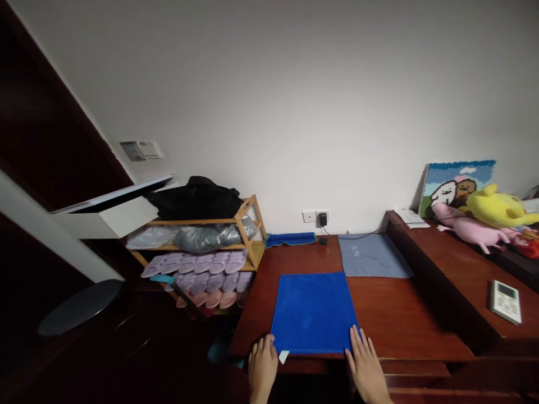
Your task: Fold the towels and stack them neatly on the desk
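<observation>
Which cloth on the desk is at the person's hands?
The bright blue towel, flat at the desk's near edge between the left hand and right hand; the grey-blue cloth lies beyond, the narrow blue one by the wall.

the left hand (pixel 263 370) and right hand (pixel 366 373) are running out of view past the bottom edge, the yellow plush toy (pixel 492 206) is being cut off by the right edge, and the white remote (pixel 505 302) on the raised ledge (pixel 458 269) is blurring, its small screen staying unreadable.
</observation>
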Available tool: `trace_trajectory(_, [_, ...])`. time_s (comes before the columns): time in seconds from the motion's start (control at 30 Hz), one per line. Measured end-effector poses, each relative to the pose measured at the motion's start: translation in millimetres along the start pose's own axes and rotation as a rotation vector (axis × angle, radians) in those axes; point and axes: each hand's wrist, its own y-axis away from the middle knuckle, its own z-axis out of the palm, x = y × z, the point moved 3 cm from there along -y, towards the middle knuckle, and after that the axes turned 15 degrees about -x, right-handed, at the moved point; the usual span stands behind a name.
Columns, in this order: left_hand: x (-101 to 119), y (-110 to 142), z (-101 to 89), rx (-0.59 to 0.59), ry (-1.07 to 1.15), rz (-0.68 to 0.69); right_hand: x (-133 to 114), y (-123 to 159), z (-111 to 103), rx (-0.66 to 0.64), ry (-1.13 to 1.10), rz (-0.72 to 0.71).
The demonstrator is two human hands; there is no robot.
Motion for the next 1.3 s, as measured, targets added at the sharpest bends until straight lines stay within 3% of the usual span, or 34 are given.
trace_trajectory(0.13, [9, 0, 0.1, 0.095, -0.056, -0.026, -8, -6, -17, -0.003, -0.019, -0.001])
trace_trajectory(0.2, [37, -7, -0.3, 0.091, -0.037, 0.111, -15, -20, -37, 0.024, -0.010, 0.007])
trace_trajectory(0.3, [95, -25, 7.5, -0.028, -0.020, 0.405, -23, -48, -62, 0.020, 0.012, 0.038])
trace_trajectory(0.4, [127, -40, 22.5, -0.153, -0.041, 0.462, -23, -66, -61, -0.054, 0.039, 0.068])
trace_trajectory(0.5, [111, -46, 33.1, -0.192, -0.049, 0.380, -17, -65, -43, -0.057, 0.042, 0.068])
trace_trajectory(0.6, [67, -41, 35.2, -0.154, -0.055, 0.244, -10, -58, -26, -0.024, 0.027, 0.067])
trace_trajectory(0.73, [23, -28, 33.8, -0.136, -0.063, 0.133, -13, -66, -30, -0.020, 0.024, 0.081])
trace_trajectory(0.9, [14, -24, 32.3, -0.171, -0.101, 0.132, -18, -110, -65, -0.015, -0.005, 0.057])
trace_trajectory(1.0, [22, -34, 22.4, -0.133, -0.137, 0.152, -14, -132, -71, -0.071, -0.017, 0.062])
trace_trajectory(1.07, [42, -46, 13.4, -0.087, -0.139, 0.193, -10, -138, -68, -0.074, -0.019, 0.056])
trace_trajectory(1.17, [101, -67, 8.9, -0.078, -0.078, 0.372, -8, -138, -63, -0.069, -0.014, 0.049])
trace_trajectory(1.3, [186, -95, 30.8, -0.202, 0.004, 0.587, -8, -136, -62, -0.082, 0.025, 0.055])
